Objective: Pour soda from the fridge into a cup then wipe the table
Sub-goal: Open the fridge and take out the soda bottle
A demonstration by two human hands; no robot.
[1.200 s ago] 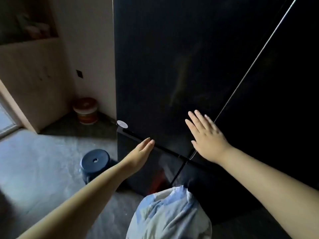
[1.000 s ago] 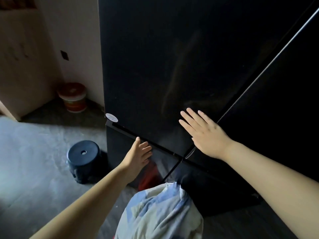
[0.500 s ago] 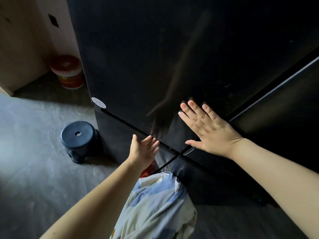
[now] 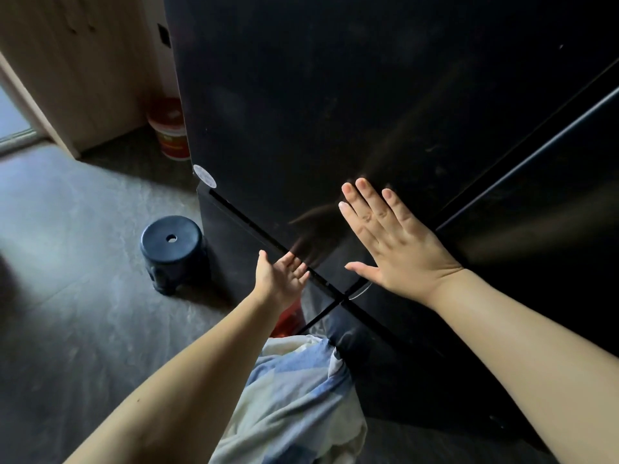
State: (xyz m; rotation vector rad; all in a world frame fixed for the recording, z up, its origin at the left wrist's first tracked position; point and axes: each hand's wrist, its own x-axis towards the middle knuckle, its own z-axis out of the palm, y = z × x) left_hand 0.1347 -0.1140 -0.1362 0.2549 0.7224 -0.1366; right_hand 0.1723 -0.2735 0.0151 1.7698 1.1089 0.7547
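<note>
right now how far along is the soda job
Nothing looks done yet: the black fridge is shut, and no soda or cup is in view. In hand: the right hand lies flat on the upper door, while the left hand reaches with fingers at the gap under that door. Left: opening it, getting the soda, pouring, wiping the table.

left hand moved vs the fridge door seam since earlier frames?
Yes. The left hand has closed in on the horizontal door seam, fingers now at the door's bottom edge.
</note>
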